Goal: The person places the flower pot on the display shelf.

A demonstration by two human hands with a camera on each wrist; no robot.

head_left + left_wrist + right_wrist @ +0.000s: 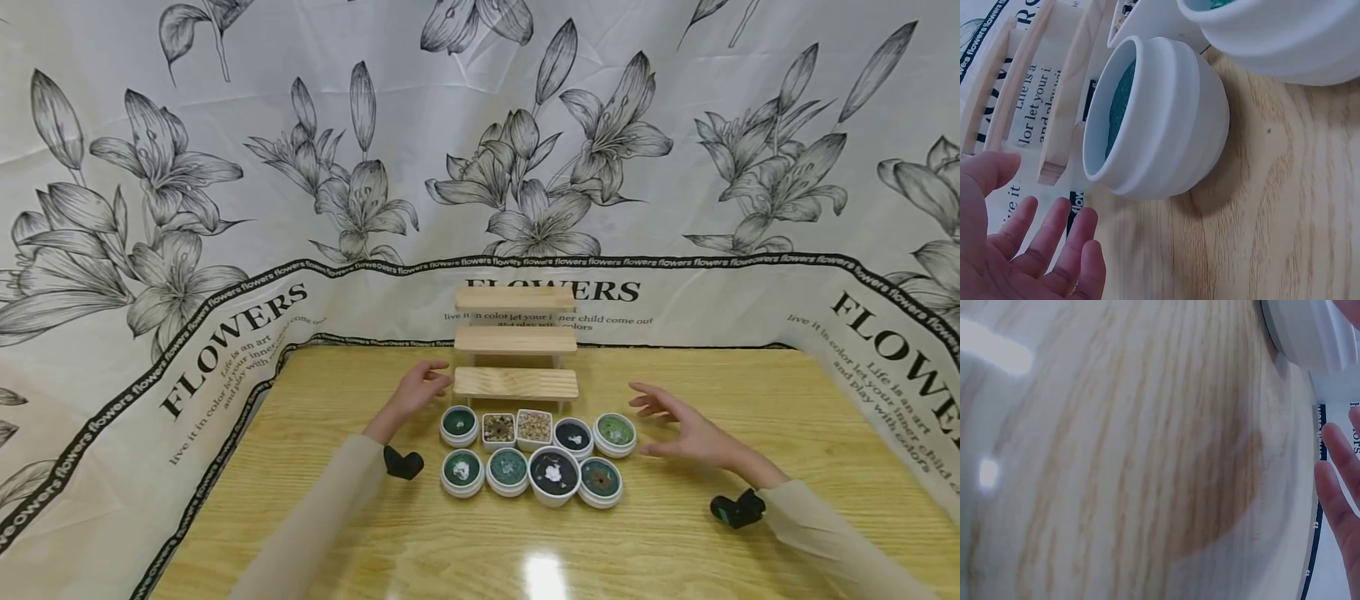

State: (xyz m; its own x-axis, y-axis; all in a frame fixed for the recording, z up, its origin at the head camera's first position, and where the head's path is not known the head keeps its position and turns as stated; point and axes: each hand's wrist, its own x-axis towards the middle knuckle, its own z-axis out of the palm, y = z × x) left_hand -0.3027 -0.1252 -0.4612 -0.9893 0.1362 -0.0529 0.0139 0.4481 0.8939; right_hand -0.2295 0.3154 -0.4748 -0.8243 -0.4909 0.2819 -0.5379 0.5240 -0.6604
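Observation:
My left hand (420, 392) hovers by the left end of a three-step wooden rack (516, 383), its fingers relaxed and holding nothing. Close to it in the left wrist view is a white ribbed pot (1166, 119) with a dark green filling. Over on the other side, my right hand (693, 433) is spread with nothing in it, just right of a white pot with light green filling (615, 431). Between the hands stand several round white pots, among them a larger one with a dark filling and white patch (553, 473), and two square pots of pebbles (535, 427).
The pots stand in two rows on a wood-grain table (360, 533), in front of the rack. A cloth printed with flowers (540, 167) hangs behind and along the sides. Black straps (738, 508) sit at both wrists.

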